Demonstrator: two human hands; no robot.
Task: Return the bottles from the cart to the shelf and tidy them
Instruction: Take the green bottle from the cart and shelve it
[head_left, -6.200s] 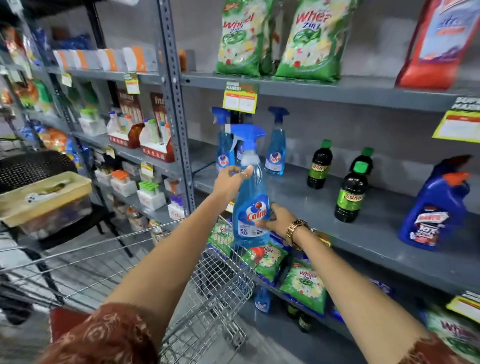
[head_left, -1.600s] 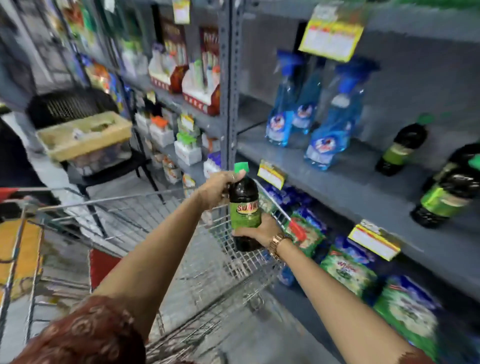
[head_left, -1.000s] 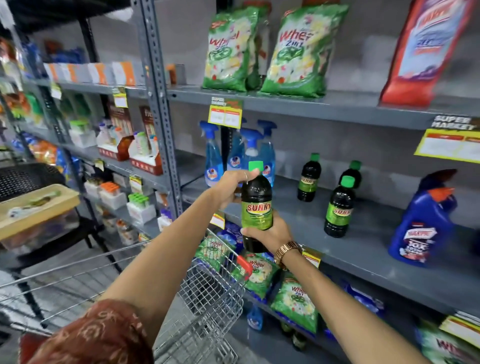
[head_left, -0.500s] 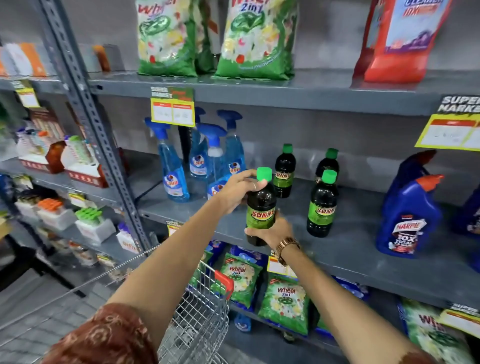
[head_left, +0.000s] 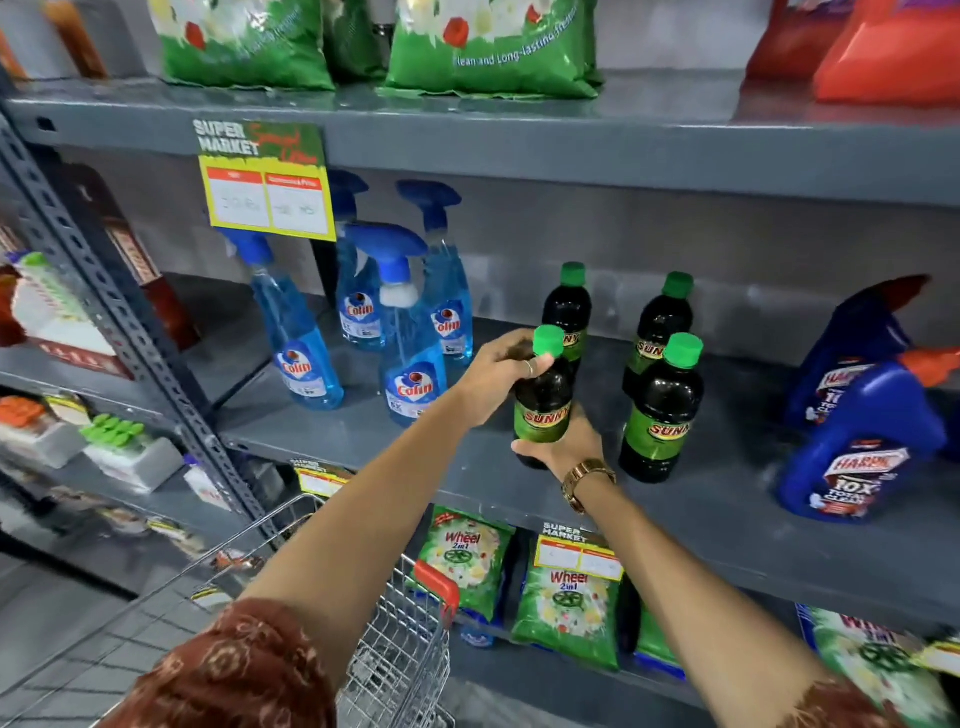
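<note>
A dark Sunny bottle (head_left: 543, 402) with a green cap stands upright at the front of the grey middle shelf (head_left: 363, 441), held by both hands. My left hand (head_left: 496, 382) wraps its neck and shoulder from the left. My right hand (head_left: 563, 441) cups its base from the front. Three more Sunny bottles stand on the same shelf: one just to the right (head_left: 662, 410), two behind (head_left: 569, 306) (head_left: 662, 322). Several blue Colin spray bottles (head_left: 413, 358) stand to the left. The wire cart (head_left: 400, 654) is below my left arm.
Blue Harpic bottles (head_left: 857, 441) stand at the right of the shelf. Green Wheel detergent bags fill the shelf above (head_left: 488, 52) and the one below (head_left: 566, 597). A grey perforated upright (head_left: 119, 306) splits the racks; small boxed goods (head_left: 124, 447) sit left of it.
The Sunny bottle was lifted out of the cart and carried right and forward onto the middle shelf, left of the front Sunny bottle. Earlier, a Colin spray bottle was put on the shelf.
</note>
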